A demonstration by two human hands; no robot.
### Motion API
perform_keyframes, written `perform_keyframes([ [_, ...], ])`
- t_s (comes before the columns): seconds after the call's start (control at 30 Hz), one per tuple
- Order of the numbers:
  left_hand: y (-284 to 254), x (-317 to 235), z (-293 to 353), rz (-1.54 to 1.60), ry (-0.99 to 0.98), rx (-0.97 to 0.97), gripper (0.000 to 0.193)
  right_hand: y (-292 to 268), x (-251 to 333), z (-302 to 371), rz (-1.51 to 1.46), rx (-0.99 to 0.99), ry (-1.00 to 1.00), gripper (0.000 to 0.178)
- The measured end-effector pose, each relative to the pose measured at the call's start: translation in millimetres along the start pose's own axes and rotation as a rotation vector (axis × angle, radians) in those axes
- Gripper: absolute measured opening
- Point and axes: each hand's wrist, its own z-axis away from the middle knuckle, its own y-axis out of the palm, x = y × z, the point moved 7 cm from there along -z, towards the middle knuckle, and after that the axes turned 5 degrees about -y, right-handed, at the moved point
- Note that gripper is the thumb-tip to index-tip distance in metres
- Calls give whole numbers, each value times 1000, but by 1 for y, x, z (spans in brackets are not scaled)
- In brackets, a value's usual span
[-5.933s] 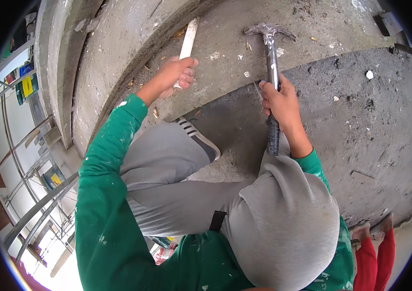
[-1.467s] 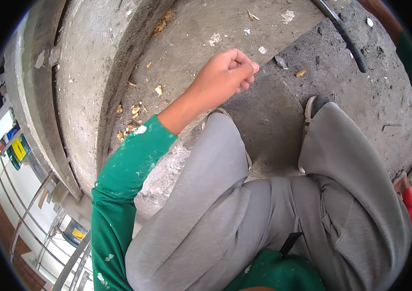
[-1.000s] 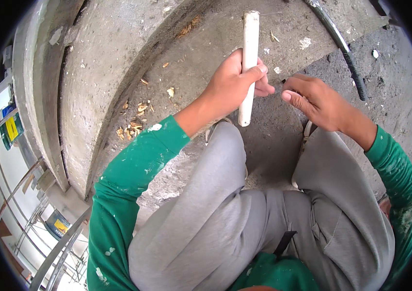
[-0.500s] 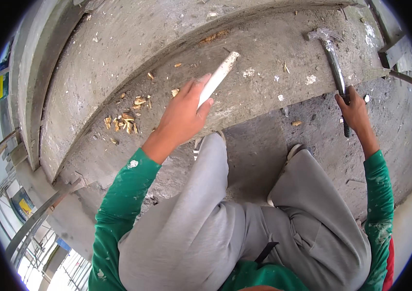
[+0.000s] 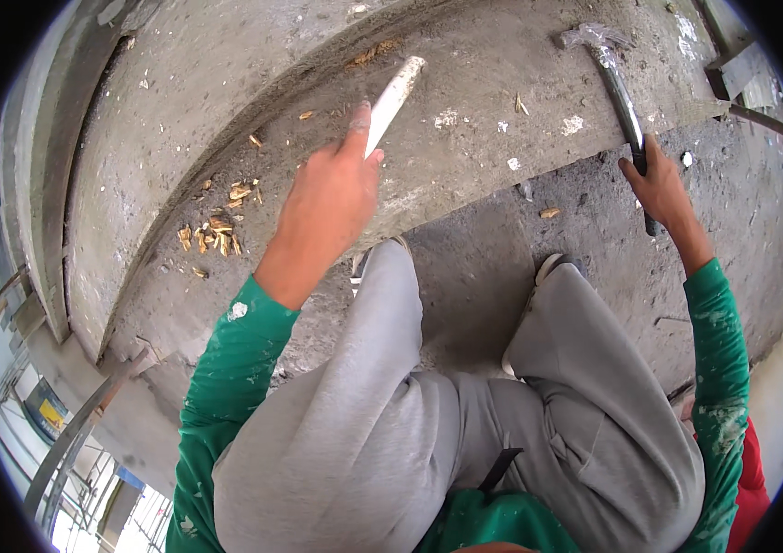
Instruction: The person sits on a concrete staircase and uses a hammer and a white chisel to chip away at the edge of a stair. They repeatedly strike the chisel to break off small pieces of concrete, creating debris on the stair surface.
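Observation:
My left hand (image 5: 325,195) is closed around the near end of a white stick (image 5: 393,106) with a dirty, speckled far tip; its exact kind is not plain. The index finger lies stretched along it. The stick slants away to the right above the concrete step (image 5: 465,157). Over to the right, my right hand (image 5: 660,182) grips a claw hammer (image 5: 620,97) by its dark handle. The hammer's head points away from me, and white smears mark its neck. Where the hand wraps it, part of the handle is hidden.
Wood chips (image 5: 216,230) lie scattered on the concrete left of my left hand. A curved, raised concrete edge (image 5: 226,152) runs along the far left. Wooden boards (image 5: 723,78) stand at the far right. Metal bars and scaffolding (image 5: 78,442) show at the lower left.
The whole view has shifted a little, so everything sits higher and further left. The stick's tip has moved slightly away from me. Both hands keep their hold.

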Motion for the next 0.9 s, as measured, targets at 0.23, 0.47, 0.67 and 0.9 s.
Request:
perform_keyframes([
  [0.23, -3, -2, -21, -214, -19, 10, 56, 4, -7, 0, 64, 30, -20, 47],
  [0.47, -12, -29, -7, -177, 170, 8, 54, 14, -45, -3, 102, -93, -175, 59],
  [0.67, -10, 0, -9, -246, 57, 21, 51, -15, 34, 22, 114, 22, 91, 48],
  [0.9, -12, -5, 1, -243, -19, 28, 51, -5, 17, 9, 29, 113, 160, 44],
])
